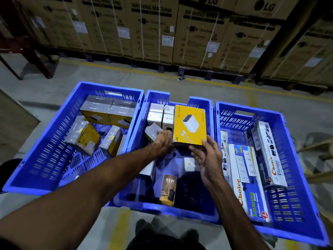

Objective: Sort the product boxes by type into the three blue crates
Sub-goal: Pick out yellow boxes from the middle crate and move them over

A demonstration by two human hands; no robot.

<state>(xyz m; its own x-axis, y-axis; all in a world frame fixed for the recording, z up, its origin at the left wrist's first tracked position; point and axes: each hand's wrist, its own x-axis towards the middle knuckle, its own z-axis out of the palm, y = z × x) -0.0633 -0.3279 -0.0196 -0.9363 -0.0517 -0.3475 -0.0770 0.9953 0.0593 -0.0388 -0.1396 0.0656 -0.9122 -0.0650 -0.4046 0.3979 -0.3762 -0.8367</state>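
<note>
nearest the camera, in the middle crate [162, 211], a dark 65w box [168, 190] stands on end, and beyond it a small white box [189, 164] lies on the crate floor. above these the two hands work. the right hand [207, 156] is open and relaxed, palm turned up, its fingertips and thumb just touching the lower edge of the yellow box [190, 125], more propping than gripping. the left hand [164, 141] reaches in at the box's lower left corner; its fingers curl in beside a grey box [153, 131], but blur and the yellow box hide whether they pinch either one, so i cannot tell its hold.

the yellow box is held up over the middle crate, tilted face-up, with a white charger printed on it. the boxes in the left crate [45, 183] show the same yellow faces with grey sides, so my judgement is that it belongs there, not among the white boxes [160, 114] stacked at the far end of the middle crate.

to do the step well: get a firm grip with thumb on top and fingers underneath before moving, as the present prop could let it slide off. lift it clear of the shared crate walls, carry it left, and set it down flat in the open floor space there, not on the leaning boxes. the right crate [306, 186], holding long extension boxes [246, 177], stays out of this move.
</note>
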